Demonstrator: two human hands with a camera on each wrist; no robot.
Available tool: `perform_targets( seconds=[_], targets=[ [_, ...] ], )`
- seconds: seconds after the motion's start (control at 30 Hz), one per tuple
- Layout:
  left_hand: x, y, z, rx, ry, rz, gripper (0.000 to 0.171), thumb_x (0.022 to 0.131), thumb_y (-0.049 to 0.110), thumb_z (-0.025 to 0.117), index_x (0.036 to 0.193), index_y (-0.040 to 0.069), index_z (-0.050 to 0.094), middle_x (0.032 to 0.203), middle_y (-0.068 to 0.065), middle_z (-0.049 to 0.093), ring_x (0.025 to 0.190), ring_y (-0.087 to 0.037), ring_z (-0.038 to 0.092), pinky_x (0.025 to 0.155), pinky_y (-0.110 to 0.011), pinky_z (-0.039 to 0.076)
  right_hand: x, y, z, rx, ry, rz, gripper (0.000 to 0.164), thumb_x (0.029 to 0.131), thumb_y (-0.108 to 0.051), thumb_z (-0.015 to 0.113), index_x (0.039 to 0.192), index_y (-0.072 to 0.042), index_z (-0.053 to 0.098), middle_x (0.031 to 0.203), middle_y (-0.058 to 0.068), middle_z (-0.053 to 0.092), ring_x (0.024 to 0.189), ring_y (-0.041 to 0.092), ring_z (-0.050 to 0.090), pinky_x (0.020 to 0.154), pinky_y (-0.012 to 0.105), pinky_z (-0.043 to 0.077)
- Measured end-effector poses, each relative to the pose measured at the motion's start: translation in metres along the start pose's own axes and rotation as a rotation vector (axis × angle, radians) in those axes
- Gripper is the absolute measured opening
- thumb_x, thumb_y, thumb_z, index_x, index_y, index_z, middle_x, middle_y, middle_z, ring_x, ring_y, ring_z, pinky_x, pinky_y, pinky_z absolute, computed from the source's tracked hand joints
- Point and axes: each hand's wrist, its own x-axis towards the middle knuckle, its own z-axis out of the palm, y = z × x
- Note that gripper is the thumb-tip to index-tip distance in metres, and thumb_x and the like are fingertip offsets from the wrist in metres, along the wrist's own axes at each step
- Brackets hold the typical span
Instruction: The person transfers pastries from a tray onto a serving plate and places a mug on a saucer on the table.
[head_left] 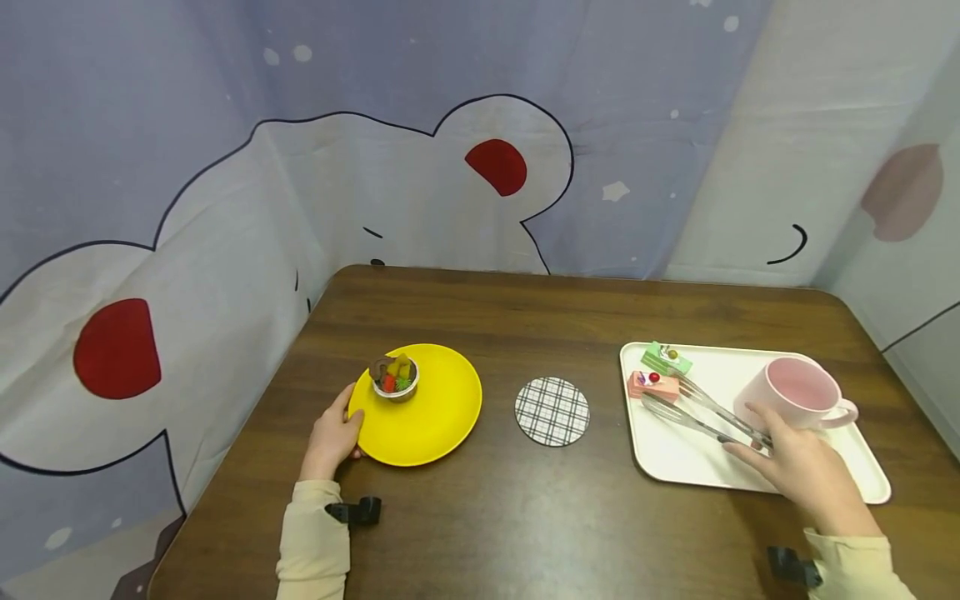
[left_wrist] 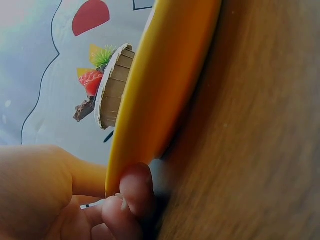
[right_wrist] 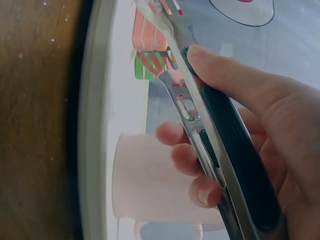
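Observation:
My left hand [head_left: 330, 437] pinches the near-left rim of a yellow plate [head_left: 442, 408], thumb above and fingers beneath. On that plate sits a small fruit-topped cup cake [head_left: 395, 381], its pleated case [left_wrist: 115, 90] visible in the left wrist view. My right hand [head_left: 813, 471] grips metal tongs [right_wrist: 235, 155] with dark green handles. Their spread tips reach to either side of a pink cake slice [head_left: 652, 386] on the white tray [head_left: 678, 477]; whether they touch it I cannot tell. A green cake slice [head_left: 667, 357] lies just behind.
A pink mug [head_left: 795, 396] stands on the tray's right side, close beside my right hand. Between plate and tray lies a round checked coaster [head_left: 552, 412]. The wooden table [head_left: 480, 533] meets a printed cloth [head_left: 420, 208] at its back and sides.

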Motion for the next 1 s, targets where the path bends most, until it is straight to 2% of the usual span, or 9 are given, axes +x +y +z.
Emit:
perform_targets(
  seconds=[0.07, 0.17, 0.37, 0.5, 0.6, 0.7, 0.83, 1.0],
  targets=[
    [0.0, 0.0, 0.0, -0.002, -0.002, -0.004, 0.057, 0.102, 0.02, 0.041, 0.155, 0.01, 0.02, 0.078, -0.01, 0.054, 0.047, -0.012, 0.051, 0.051, -0.025, 0.047, 0.0, 0.001, 0.002, -0.002, 0.001, -0.017, 0.04, 0.075, -0.03, 0.08, 0.1, -0.005, 0.063, 0.06, 0.004, 0.056, 0.054, 0.022, 0.05, 0.049, 0.045, 0.04],
    [0.0, 0.0, 0.0, -0.002, -0.001, -0.005, 0.057, 0.102, 0.02, 0.041, 0.155, 0.009, 0.02, 0.079, -0.011, 0.055, 0.047, -0.012, 0.051, 0.051, -0.025, 0.047, -0.001, 0.0, 0.005, -0.005, 0.01, -0.022, 0.029, 0.076, -0.028, 0.079, 0.09, -0.006, 0.066, 0.06, 0.001, 0.054, 0.054, 0.019, 0.047, 0.048, 0.042, 0.039],
    [0.0, 0.001, 0.0, 0.003, -0.004, -0.004, 0.058, 0.102, 0.02, 0.041, 0.155, 0.01, 0.02, 0.078, -0.011, 0.055, 0.047, -0.012, 0.051, 0.051, -0.025, 0.048, -0.008, -0.005, 0.012, 0.02, 0.04, 0.03, 0.025, 0.078, -0.027, 0.077, 0.083, -0.008, 0.06, 0.059, 0.007, 0.055, 0.051, 0.025, 0.051, 0.045, 0.046, 0.038],
    [0.0, 0.0, 0.0, 0.007, -0.002, 0.001, 0.057, 0.102, 0.02, 0.041, 0.155, 0.009, 0.02, 0.076, -0.01, 0.055, 0.046, -0.012, 0.051, 0.051, -0.025, 0.047, -0.011, -0.005, 0.015, 0.023, 0.079, 0.028, 0.025, 0.077, -0.025, 0.078, 0.077, -0.012, 0.056, 0.057, 0.005, 0.052, 0.051, 0.022, 0.047, 0.044, 0.041, 0.034],
    [0.0, 0.0, 0.0, 0.008, 0.003, 0.006, 0.057, 0.102, 0.02, 0.041, 0.155, 0.009, 0.02, 0.076, -0.01, 0.055, 0.046, -0.012, 0.051, 0.051, -0.025, 0.047, -0.013, -0.005, 0.015, 0.024, 0.097, 0.035, 0.025, 0.076, -0.026, 0.078, 0.077, -0.013, 0.057, 0.057, 0.006, 0.053, 0.051, 0.023, 0.047, 0.044, 0.041, 0.034],
    [0.0, 0.0, 0.0, 0.009, 0.007, 0.006, 0.057, 0.102, 0.02, 0.041, 0.154, 0.009, 0.021, 0.078, -0.012, 0.056, 0.046, -0.012, 0.051, 0.051, -0.025, 0.047, -0.017, -0.006, 0.016, 0.029, 0.112, 0.054, 0.023, 0.076, -0.027, 0.077, 0.083, -0.01, 0.063, 0.059, 0.012, 0.059, 0.051, 0.031, 0.053, 0.044, 0.045, 0.036],
    [0.0, 0.001, -0.001, 0.01, 0.005, 0.0, 0.057, 0.102, 0.02, 0.041, 0.155, 0.009, 0.021, 0.079, -0.012, 0.056, 0.046, -0.012, 0.051, 0.051, -0.025, 0.047, -0.018, -0.008, 0.017, 0.056, 0.184, 0.053, 0.021, 0.075, -0.025, 0.078, 0.086, -0.009, 0.069, 0.061, 0.016, 0.063, 0.052, 0.04, 0.056, 0.045, 0.048, 0.037],
    [0.0, 0.0, 0.0, 0.006, 0.001, 0.001, 0.057, 0.102, 0.021, 0.041, 0.155, 0.01, 0.02, 0.077, -0.01, 0.055, 0.046, -0.012, 0.051, 0.051, -0.026, 0.047, -0.012, -0.018, 0.017, 0.08, 0.272, 0.006, 0.016, 0.072, -0.019, 0.08, 0.08, -0.009, 0.07, 0.055, 0.009, 0.059, 0.044, 0.026, 0.044, 0.044, 0.04, 0.033]
  ],
)
